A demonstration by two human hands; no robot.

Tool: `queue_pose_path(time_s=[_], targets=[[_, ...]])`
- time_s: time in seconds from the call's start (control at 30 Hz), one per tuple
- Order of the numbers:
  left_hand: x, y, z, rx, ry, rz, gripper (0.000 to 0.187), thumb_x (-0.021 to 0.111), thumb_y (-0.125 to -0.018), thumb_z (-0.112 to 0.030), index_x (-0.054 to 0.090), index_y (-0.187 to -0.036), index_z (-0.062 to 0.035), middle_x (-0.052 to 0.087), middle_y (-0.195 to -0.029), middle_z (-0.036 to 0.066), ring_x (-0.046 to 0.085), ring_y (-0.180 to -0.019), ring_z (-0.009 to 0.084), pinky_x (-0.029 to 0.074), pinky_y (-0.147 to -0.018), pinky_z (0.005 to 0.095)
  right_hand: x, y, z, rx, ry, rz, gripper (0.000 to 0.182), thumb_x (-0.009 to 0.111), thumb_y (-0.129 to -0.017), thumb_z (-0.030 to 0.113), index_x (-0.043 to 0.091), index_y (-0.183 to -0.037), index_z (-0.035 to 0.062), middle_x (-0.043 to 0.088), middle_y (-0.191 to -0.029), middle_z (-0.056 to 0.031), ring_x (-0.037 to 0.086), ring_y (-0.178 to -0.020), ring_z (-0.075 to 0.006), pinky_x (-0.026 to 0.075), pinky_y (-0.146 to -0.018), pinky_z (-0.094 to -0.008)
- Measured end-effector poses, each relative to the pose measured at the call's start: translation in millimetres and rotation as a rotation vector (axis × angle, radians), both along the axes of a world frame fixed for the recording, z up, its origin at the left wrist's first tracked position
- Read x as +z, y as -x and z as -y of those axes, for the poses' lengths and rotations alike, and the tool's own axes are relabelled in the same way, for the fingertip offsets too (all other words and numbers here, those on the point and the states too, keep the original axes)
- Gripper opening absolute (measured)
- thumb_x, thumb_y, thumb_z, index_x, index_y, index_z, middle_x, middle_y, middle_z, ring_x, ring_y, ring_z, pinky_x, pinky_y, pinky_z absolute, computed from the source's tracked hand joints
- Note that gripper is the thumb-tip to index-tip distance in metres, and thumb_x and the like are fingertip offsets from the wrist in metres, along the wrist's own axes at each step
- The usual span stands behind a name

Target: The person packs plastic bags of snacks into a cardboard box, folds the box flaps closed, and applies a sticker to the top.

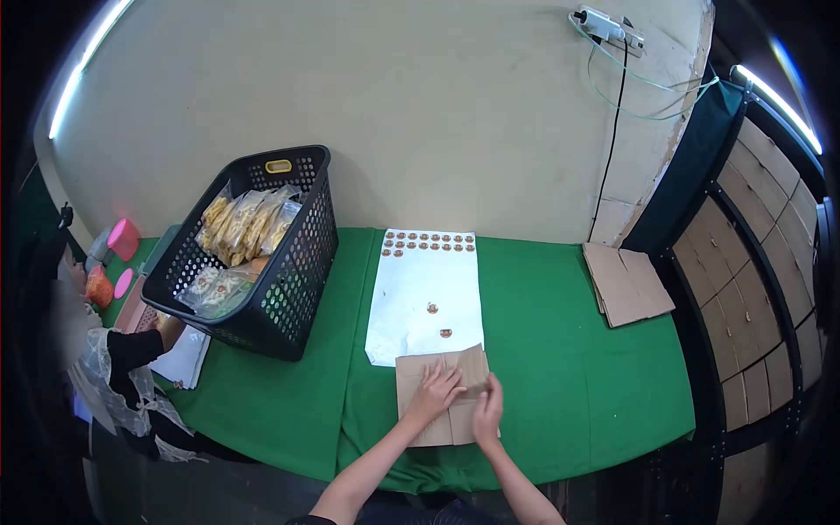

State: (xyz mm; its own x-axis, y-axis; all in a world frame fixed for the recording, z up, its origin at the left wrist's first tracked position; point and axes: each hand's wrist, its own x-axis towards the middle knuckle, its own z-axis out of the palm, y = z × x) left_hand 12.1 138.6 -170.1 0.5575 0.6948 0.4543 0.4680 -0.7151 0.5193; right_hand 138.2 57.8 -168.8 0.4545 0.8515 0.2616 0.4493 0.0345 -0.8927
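A flattened brown cardboard box (429, 360) lies at the front of the green-covered table, its upper right flap (473, 366) raised a little. My left hand (438, 390) rests open on the cardboard, fingers spread. At the right edge, my right hand (488, 410) has its fingers and thumb around the cardboard. Just beyond the box is a white sticker sheet (425, 284), partly under it. Rows of small round brown stickers line the sheet's far end, and two loose ones sit lower down.
A black perforated basket (293, 302) holding several clear bags of snacks (249, 223) stands left. More flat cardboard (628, 284) lies at the right end of the green cloth (560, 367). Another person (131, 376) works at the far left, near a pink tray (131, 308).
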Motion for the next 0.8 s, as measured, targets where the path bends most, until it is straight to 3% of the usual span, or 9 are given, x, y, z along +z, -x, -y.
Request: queue_pose_path(time_s=[0.13, 0.23, 0.33, 0.47, 0.57, 0.67, 0.73, 0.8], targets=[[-0.3, 2.7, -4.4, -0.085, 0.067, -0.062, 0.027, 0.051, -0.084, -0.024, 0.059, -0.103, -0.0071, 0.053, -0.113, 0.012, 0.039, -0.117, 0.0339, 0.024, -0.097, 0.0556, -0.8, 0.9, -13.5, -0.281, -0.026, -0.189, 0.048, 0.048, -0.086, 0.025, 0.036, -0.122, -0.0036, 0.040, -0.124, -0.0251, 0.041, -0.113, -0.0359, 0.032, -0.095, -0.0379], [-2.5, 3.4, -7.6, -0.102, 0.178, -0.011, 0.029, 0.050, -0.084, -0.027, 0.059, -0.104, -0.0078, 0.051, -0.115, 0.010, 0.038, -0.118, 0.0311, 0.021, -0.099, 0.0538, 8.3, -0.4, -26.2, -0.258, 0.308, 0.095, 0.062, 0.056, -0.079, 0.039, 0.039, -0.121, -0.0042, 0.044, -0.119, -0.0275, 0.045, -0.108, -0.0375, 0.036, -0.091, -0.0383], [3.4, 6.6, -7.8, -0.153, 0.178, -0.034, 0.035, 0.050, -0.084, -0.032, 0.057, -0.108, -0.0071, 0.050, -0.118, 0.009, 0.037, -0.120, 0.0291, 0.019, -0.101, 0.0522, 7.1, -20.3, -35.1, -0.073, 0.473, 0.157, 0.070, 0.060, -0.073, 0.047, 0.043, -0.119, -0.0039, 0.051, -0.110, -0.0272, 0.050, -0.102, -0.0378, 0.040, -0.087, -0.0389], [12.2, 18.9, 2.5, -0.212, 0.090, -0.114, 0.048, 0.051, -0.081, -0.039, 0.049, -0.117, -0.0060, 0.045, -0.124, 0.010, 0.032, -0.123, 0.0265, 0.018, -0.101, 0.0510, 1.6, -28.7, -32.2, -0.029, 0.451, 0.124, 0.062, 0.062, -0.074, 0.042, 0.048, -0.113, -0.0040, 0.056, -0.102, -0.0252, 0.054, -0.096, -0.0370, 0.042, -0.083, -0.0395], [21.3, 36.0, 25.7, -0.031, 0.091, -0.265, 0.053, 0.050, -0.082, -0.039, 0.043, -0.122, -0.0062, 0.037, -0.131, 0.010, 0.028, -0.125, 0.0246, 0.019, -0.101, 0.0496, -6.8, -14.5, -19.8, -0.055, 0.400, 0.118, 0.056, 0.061, -0.075, 0.037, 0.049, -0.112, -0.0043, 0.057, -0.099, -0.0255, 0.055, -0.094, -0.0374, 0.042, -0.082, -0.0406], [7.3, 58.5, 30.4, 0.127, 0.207, -0.170, 0.052, 0.048, -0.083, -0.037, 0.041, -0.124, -0.0070, 0.032, -0.134, 0.010, 0.026, -0.126, 0.0253, 0.020, -0.101, 0.0483, -8.4, 13.0, -9.5, -0.062, 0.364, 0.081, 0.050, 0.058, -0.078, 0.031, 0.048, -0.112, -0.0051, 0.056, -0.098, -0.0272, 0.054, -0.094, -0.0387, 0.042, -0.081, -0.0417], [10.7, 73.6, 30.2, 0.245, 0.188, -0.243, 0.050, 0.046, -0.084, -0.034, 0.040, -0.125, -0.0069, 0.031, -0.135, 0.012, 0.024, -0.127, 0.0280, 0.016, -0.103, 0.0464, -8.5, 34.1, -2.4, -0.069, 0.328, 0.078, 0.047, 0.056, -0.080, 0.028, 0.048, -0.111, -0.0060, 0.056, -0.095, -0.0281, 0.055, -0.092, -0.0397, 0.042, -0.080, -0.0425], [4.6, 87.7, 21.2, 0.334, 0.174, -0.225, 0.051, 0.045, -0.084, -0.034, 0.037, -0.128, -0.0076, 0.028, -0.136, 0.014, 0.023, -0.127, 0.0286, 0.013, -0.104, 0.0462, -6.9, 52.8, -0.2, -0.053, 0.356, 0.095, 0.050, 0.052, -0.083, 0.024, 0.038, -0.121, -0.0051, 0.047, -0.112, -0.0295, 0.048, -0.102, -0.0415, 0.039, -0.084, -0.0436]])
